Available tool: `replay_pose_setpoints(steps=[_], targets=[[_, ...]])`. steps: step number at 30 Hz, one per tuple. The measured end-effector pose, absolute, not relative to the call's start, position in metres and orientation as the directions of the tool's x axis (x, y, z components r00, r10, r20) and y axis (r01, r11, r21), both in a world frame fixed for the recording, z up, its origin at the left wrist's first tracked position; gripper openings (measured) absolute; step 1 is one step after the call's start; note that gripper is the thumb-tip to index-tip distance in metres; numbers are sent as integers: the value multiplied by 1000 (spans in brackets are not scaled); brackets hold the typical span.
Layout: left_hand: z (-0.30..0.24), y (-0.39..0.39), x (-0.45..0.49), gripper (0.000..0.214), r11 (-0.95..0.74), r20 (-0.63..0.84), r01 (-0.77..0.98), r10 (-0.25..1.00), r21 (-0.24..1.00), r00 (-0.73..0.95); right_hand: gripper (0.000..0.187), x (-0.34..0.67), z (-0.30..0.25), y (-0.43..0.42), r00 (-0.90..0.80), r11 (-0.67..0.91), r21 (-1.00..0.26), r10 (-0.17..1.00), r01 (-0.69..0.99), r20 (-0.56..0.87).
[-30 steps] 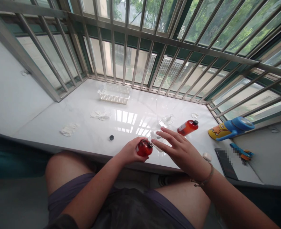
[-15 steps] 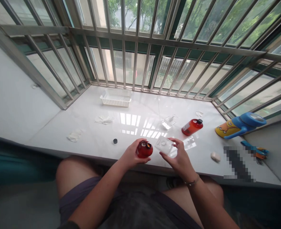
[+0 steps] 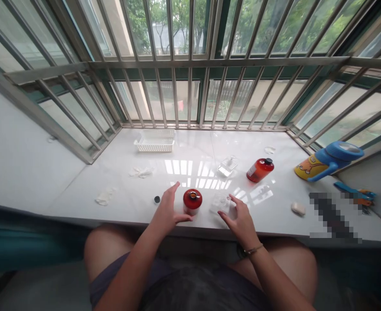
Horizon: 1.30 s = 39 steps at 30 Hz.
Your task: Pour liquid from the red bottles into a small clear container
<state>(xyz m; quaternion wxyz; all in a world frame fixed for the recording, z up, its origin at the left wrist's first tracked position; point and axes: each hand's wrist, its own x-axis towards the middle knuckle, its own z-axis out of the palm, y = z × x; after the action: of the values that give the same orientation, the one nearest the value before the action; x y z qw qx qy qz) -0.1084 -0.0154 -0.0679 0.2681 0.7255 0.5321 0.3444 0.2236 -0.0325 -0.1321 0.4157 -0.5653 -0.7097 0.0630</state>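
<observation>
An uncapped red bottle (image 3: 192, 201) stands upright on the white sill (image 3: 119, 181) near its front edge. My left hand (image 3: 166, 212) is open just left of the bottle, fingers spread, the thumb near its base. My right hand (image 3: 240, 218) is open over a clear plastic box (image 3: 220, 202) that rests on the sill, fingertips on or just above it. A small black cap (image 3: 157, 199) lies left of my left hand.
A second red bottle (image 3: 259, 169) lies on its side at right. A white basket (image 3: 154, 141) sits at the back by the window bars. Also on the sill: a clear container (image 3: 227, 166), white wads (image 3: 140, 172), a blue flashlight (image 3: 329, 160), a white lump (image 3: 297, 209).
My left hand has set the red bottle down upright and let go. My right hand has lowered the clear box onto the sill and opened. The camera has tilted up.
</observation>
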Motion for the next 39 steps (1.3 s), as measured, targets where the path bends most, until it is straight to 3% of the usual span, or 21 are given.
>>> replay_pose_setpoints(steps=[8,14,18,20,22,25,27,30,34,37,39], targets=[[-95,-12,-181,46,-152,294,876,956,457,13,81,218,-136,-33,-20,348,-522,846,779,533],[-94,-2,-182,22,-141,197,858,979,494,48,88,220,-139,-35,-21,372,-544,839,752,544],[-82,-2,-169,26,3,106,712,988,702,-109,80,223,-125,-40,35,373,-559,809,741,587],[-70,-7,-156,38,93,-1,470,981,878,-193,66,219,-107,-47,47,407,-533,761,742,647],[-53,-14,-140,51,135,-110,119,975,984,-194,50,210,-82,-56,-17,485,-497,727,719,686],[-25,-28,-111,59,176,-215,-305,972,936,-97,42,184,-40,-68,-180,629,-464,693,623,698],[-7,-38,-92,60,211,-244,-455,970,865,-14,48,162,-17,-72,-240,687,-466,671,558,701],[11,-52,-67,58,284,-251,-549,958,786,137,55,136,5,-72,-288,735,-493,652,465,701],[18,-63,-49,50,331,-229,-567,942,754,246,52,126,14,-69,-267,762,-520,632,386,728],[11,-59,-55,59,230,-152,-487,969,843,195,48,131,19,-64,-228,740,-551,655,385,720],[2,-53,-67,71,59,-38,-310,997,949,71,42,133,21,-56,-186,699,-570,687,431,702]])
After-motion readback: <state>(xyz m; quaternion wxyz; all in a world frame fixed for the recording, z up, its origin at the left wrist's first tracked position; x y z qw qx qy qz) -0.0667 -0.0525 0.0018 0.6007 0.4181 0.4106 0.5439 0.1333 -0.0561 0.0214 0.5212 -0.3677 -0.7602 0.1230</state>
